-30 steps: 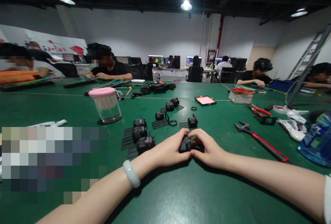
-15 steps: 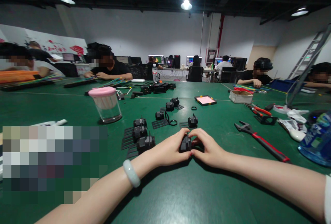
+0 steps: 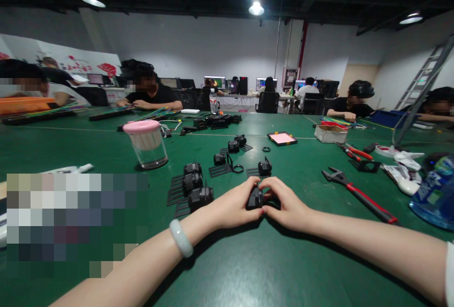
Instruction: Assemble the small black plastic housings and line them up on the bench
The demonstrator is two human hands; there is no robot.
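A small black plastic part (image 3: 254, 198) rests low on the green table (image 3: 248, 269), gripped from both sides. My left hand (image 3: 234, 205) wraps its left side with curled fingers, and a pale bangle (image 3: 180, 237) sits on that wrist. My right hand (image 3: 285, 205) pinches the part's right side, thumb and fingertips meeting my left hand's above it. Just left of my hands lie three similar black units on flat ribbed bases (image 3: 193, 189). More of them stand farther back, one (image 3: 264, 167) directly beyond my fingers.
A clear jar with a pink lid (image 3: 146, 144) stands at the left. A red-handled adjustable wrench (image 3: 358, 195) and pliers (image 3: 353, 151) lie at the right, near a blue water bottle (image 3: 434, 193). A pink tray (image 3: 282, 137) and cardboard box (image 3: 330, 133) sit farther back. Several people sit around the table.
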